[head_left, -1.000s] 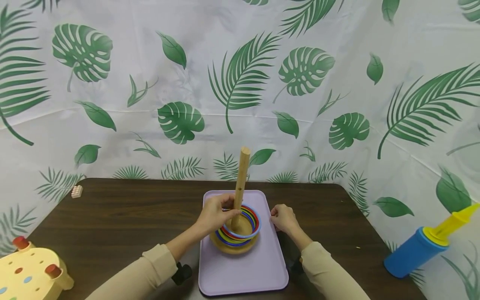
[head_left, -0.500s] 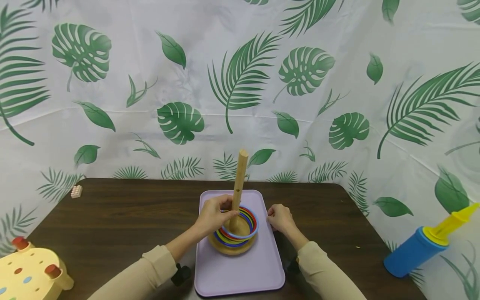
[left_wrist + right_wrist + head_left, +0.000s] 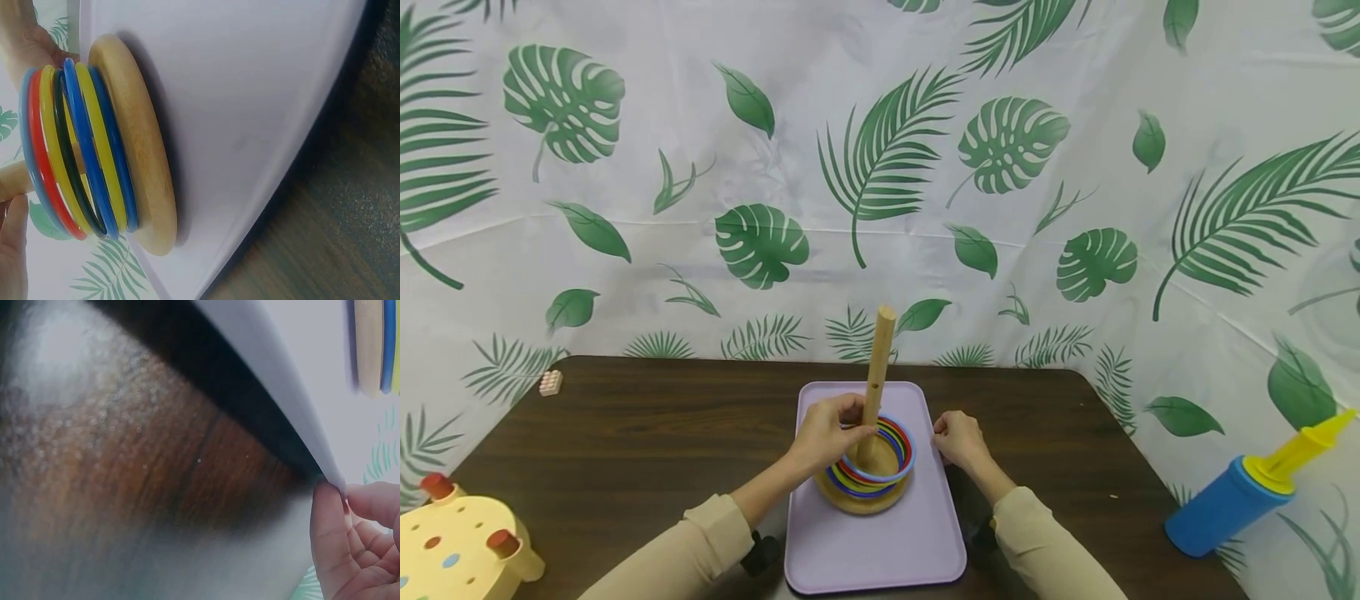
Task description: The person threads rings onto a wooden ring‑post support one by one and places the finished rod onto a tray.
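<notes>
A wooden post point(image 3: 880, 354) rises from a round wooden base point(image 3: 859, 505) on a lilac tray point(image 3: 880, 558). Several coloured rings point(image 3: 75, 150), light blue, red, yellow, dark green and blue, are stacked round it. My left hand point(image 3: 824, 432) grips the post just above the rings, thumb on the near side. At the tray's right edge is my right hand point(image 3: 962, 440); in the right wrist view, its thumb and finger point(image 3: 331, 519) pinch the rim. The post leans slightly to the right in the head view.
Dark wooden table point(image 3: 670, 433) surrounds the tray. A yellow toy board with red-topped pegs point(image 3: 456, 542) stands at the near left. A blue and yellow hand pump point(image 3: 1232, 504) is at the right. One small pale block point(image 3: 551, 382) lies at the far left corner.
The tray has shifted a little to the left, along with the post, base and rings. Both hands have moved left with it, keeping their grips.
</notes>
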The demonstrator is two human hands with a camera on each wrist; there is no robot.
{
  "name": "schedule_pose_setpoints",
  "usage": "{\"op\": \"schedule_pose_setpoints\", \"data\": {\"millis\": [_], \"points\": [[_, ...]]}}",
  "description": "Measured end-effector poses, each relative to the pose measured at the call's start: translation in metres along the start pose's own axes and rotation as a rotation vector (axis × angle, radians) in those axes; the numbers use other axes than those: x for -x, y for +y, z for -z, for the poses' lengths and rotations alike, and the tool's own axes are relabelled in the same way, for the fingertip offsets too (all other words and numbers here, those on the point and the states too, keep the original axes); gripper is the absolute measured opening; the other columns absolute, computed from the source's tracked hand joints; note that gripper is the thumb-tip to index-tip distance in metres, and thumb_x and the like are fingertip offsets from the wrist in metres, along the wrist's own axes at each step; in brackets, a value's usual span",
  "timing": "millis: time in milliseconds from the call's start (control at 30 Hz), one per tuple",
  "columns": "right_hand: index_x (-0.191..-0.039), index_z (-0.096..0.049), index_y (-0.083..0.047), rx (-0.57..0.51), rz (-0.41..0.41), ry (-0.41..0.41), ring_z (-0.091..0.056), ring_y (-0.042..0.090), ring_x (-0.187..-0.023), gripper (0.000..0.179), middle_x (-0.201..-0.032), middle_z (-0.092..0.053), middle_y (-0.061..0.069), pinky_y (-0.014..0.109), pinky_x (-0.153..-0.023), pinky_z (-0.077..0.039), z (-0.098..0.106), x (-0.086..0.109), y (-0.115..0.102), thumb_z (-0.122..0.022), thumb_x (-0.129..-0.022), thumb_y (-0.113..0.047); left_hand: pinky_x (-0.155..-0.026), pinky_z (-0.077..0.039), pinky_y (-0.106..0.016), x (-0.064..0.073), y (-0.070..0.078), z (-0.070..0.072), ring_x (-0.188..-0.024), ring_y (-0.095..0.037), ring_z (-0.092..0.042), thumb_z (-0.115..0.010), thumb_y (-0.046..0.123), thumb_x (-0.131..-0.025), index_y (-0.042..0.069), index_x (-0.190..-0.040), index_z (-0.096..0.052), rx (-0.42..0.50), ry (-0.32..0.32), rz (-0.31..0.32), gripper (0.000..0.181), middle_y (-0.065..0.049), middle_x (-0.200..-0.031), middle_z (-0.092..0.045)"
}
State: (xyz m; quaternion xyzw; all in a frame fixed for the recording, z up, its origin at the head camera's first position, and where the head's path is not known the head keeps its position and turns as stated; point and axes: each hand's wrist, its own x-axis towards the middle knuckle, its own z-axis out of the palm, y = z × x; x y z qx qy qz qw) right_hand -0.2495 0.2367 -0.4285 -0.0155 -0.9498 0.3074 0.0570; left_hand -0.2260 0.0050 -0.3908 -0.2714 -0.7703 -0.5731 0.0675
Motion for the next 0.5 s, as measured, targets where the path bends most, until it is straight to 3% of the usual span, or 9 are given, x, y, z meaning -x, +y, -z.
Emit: {"op": "schedule_pose_setpoints", "data": {"millis": [500], "points": [[-0.074,-0.061,0.001,-0.009,-0.006,-0.003,-0.062,0.015,-0.045,0.004,-0.060,-0.059,0.003,0.026,-0.042,-0.051,0.0001,0.0032,0.0002,-0.064,-0.073,0.001,-0.068,-0.055,-0.023,0.0026,-0.0047,-0.0011,-0.082,-0.028,-0.069,-0.073,-0.001,-0.077,-0.002,-0.095,-0.067,-0.005,0.007,0.001,0.019,-0.016,-0.089,-0.071]]}}
